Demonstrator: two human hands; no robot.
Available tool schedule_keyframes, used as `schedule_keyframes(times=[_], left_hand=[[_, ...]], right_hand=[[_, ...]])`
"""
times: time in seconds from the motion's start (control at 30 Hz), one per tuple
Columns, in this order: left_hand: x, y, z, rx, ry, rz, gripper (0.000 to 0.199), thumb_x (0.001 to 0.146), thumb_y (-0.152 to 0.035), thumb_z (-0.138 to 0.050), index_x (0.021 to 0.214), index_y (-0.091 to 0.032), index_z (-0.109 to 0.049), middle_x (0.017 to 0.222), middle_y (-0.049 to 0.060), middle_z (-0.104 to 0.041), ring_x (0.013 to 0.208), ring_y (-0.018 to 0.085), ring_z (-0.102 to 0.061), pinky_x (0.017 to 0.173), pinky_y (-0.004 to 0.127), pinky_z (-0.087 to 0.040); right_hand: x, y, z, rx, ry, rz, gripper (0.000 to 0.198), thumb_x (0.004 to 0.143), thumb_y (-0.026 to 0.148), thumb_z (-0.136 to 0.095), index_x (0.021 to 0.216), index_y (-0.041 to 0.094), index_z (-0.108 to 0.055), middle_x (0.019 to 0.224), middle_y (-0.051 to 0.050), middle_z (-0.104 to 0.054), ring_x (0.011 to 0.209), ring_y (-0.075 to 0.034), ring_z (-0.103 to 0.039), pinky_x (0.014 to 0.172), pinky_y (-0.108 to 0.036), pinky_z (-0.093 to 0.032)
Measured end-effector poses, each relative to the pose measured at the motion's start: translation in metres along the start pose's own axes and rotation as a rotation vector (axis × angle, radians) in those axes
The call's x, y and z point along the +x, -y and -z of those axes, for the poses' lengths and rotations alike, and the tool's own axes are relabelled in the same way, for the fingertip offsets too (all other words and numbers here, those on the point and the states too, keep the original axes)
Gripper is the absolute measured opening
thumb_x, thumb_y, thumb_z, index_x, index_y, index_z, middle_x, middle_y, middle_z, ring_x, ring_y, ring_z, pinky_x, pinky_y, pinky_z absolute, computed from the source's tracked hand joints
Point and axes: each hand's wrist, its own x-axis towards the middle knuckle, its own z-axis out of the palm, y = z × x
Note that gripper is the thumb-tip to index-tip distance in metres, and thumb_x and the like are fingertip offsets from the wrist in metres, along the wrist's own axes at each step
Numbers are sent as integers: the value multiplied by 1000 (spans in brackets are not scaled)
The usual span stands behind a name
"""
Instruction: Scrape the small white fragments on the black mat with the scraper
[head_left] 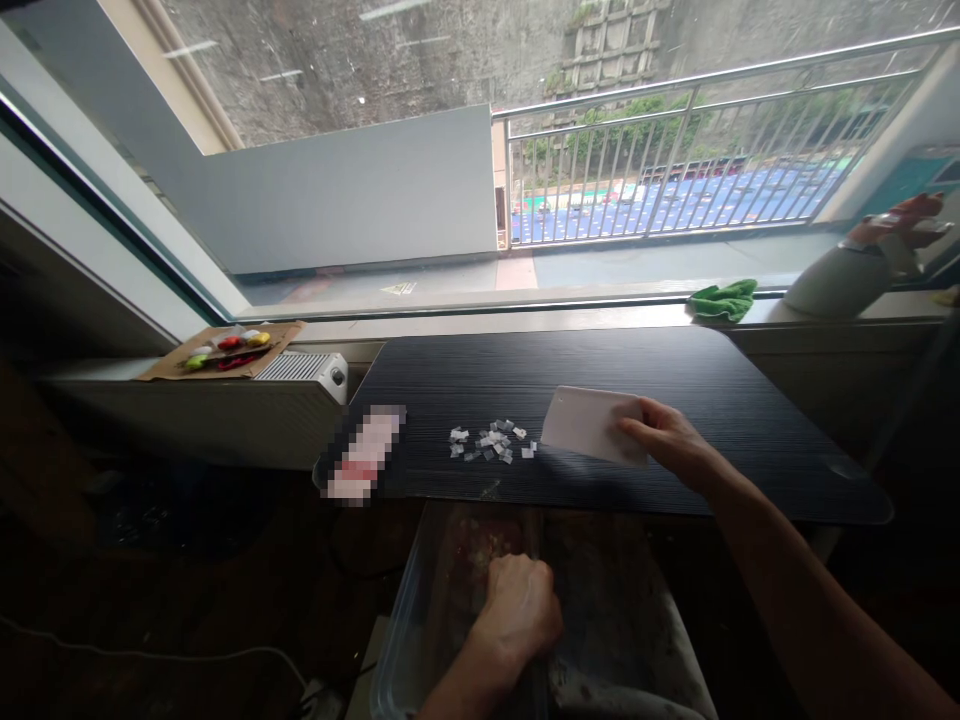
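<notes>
My right hand (667, 440) pinches the right edge of a flat white rectangular card (589, 422) with a small hole near one corner. The card is tilted over the dark tabletop (480, 365). Just left of it, a loose cluster of small clear and white pieces (493, 440) lies on the table. My left hand (523, 602) is closed in a fist below the table's front edge, over a clear plastic bin (401, 640). Its fingers are turned away, so whatever they hold is hidden. Small pale bits show inside the bin beyond the fist.
A blurred-out pinkish item (366, 455) lies at the table's left end. On the sill are a green cloth (724, 300) and a grey spray bottle (844, 275). Cardboard (169, 362) with colourful small objects rests at left by a radiator (304, 368). A white cable (187, 655) crosses the floor.
</notes>
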Motion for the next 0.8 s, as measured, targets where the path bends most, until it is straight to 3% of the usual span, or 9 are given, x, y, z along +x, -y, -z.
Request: schedule_keyframes(times=[0.17, 0.33, 0.6, 0.8], left_hand=[[0, 1, -2, -7, -13, -9, 34, 77, -20, -45, 94, -12, -74, 94, 19, -73, 94, 30, -68, 82, 38, -51], [-4, 9, 3, -32, -30, 28, 35, 77, -22, -45, 94, -13, -74, 95, 18, -73, 95, 30, -68, 83, 38, -51], [-7, 32, 14, -83, -84, 118, 35, 76, -21, -42, 89, -18, -74, 95, 14, -74, 94, 26, -68, 82, 34, -50], [-7, 41, 14, -89, -82, 180, 36, 77, -21, -41, 90, -19, -74, 97, 13, -74, 96, 25, -67, 83, 33, -49]], right_hand=[[3, 0, -7, -47, 46, 59, 22, 65, 35, -61, 80, 19, -64, 71, -2, -63, 63, -17, -58, 54, -28, -47], [-4, 8, 4, -125, 115, 27, 21, 64, 35, -61, 78, 19, -62, 67, -1, -61, 57, -15, -55, 49, -26, -43], [-4, -2, 5, -99, 104, 16, 26, 64, 38, -63, 81, 18, -63, 71, -3, -64, 63, -17, -59, 53, -28, -47], [-11, 0, 10, 33, 225, -73, 29, 60, 36, -71, 81, 18, -64, 72, -2, -67, 63, -16, -60, 53, -26, -47]])
